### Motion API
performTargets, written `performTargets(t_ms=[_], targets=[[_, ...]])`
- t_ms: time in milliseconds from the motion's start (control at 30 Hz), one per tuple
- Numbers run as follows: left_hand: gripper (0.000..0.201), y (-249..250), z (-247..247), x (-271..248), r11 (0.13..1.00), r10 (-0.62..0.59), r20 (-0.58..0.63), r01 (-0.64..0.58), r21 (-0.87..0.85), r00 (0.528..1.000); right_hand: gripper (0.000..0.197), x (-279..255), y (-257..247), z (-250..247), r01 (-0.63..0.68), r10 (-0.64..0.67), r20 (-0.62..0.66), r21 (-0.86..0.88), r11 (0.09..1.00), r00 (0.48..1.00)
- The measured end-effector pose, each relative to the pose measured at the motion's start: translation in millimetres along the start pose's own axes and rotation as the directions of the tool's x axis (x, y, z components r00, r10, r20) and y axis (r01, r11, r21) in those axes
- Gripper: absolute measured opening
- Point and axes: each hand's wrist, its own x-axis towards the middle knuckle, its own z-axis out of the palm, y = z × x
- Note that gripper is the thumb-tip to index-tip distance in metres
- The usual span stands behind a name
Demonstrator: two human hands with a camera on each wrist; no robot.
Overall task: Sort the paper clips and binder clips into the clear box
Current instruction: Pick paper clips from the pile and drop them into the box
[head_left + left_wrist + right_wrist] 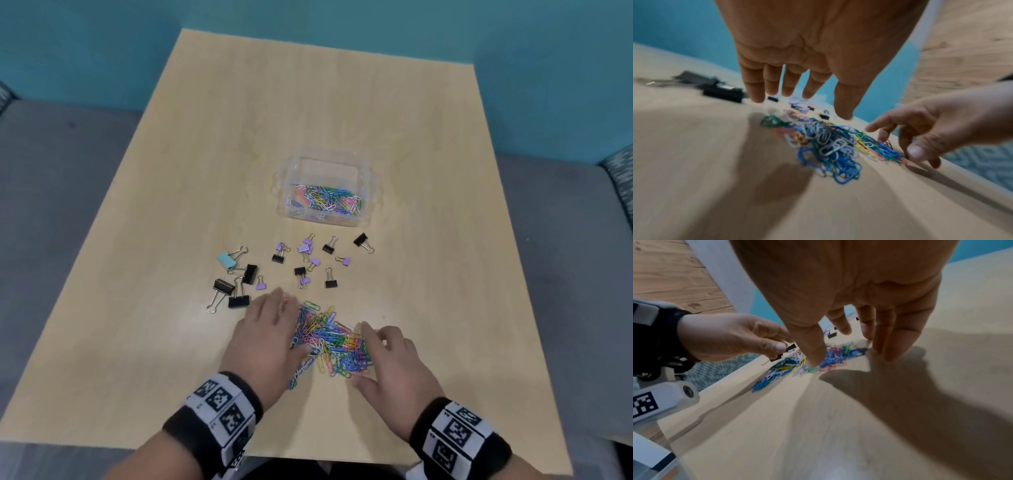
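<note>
- Left hand (265,337): fingers (754,91) straight and spread, grasping nothing — they hover at the 9 o'clock edge of the paper clip pile (330,342).
- Right hand (394,368): fingers (894,344) loosely extended, empty, tips at the pile's 3 o'clock edge, thumb touching the clips.
- The pile lies on the bench (171,240) between both hands.
- At 12 o'clock from the pile, scattered binder clips (301,260) — black, purple, one light blue (226,260) — lie between the hands and the clear box (325,192).
- The box, farther at 12 o'clock, has coloured paper clips in it.
- A teal wall (102,51) stands behind the bench.
</note>
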Motion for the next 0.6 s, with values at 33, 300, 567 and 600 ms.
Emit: performTargets(t_ms=[33,300,567,600], targets=[[0.079,-3.7,1.7,-1.6,0.999,-0.041,0.031,0.041,-0.011,0.999,0.077,1.6,-2.8,3.0,-0.003,0.003,0.006,0.002,1.000,1.000],[0.085,0.8,18.2,8.9,0.989,0.127,0.069,-0.131,0.065,0.990,0.057,37.8,-34.9,8.2,0.043,-0.044,-0.048,-0.028,0.999,0.998],[0.058,0.8,22.0,-1.2,0.992,0.122,-0.088,-0.119,0.047,0.989,0.050,45.1,-32.4,5.5,0.131,-0.144,-0.037,-0.251,0.959,0.989],[0.055,0.6,21.9,-0.3,0.993,0.117,-0.087,-0.114,0.043,0.989,0.052,45.9,-31.9,5.0,0.129,-0.145,-0.042,-0.269,0.954,0.988]])
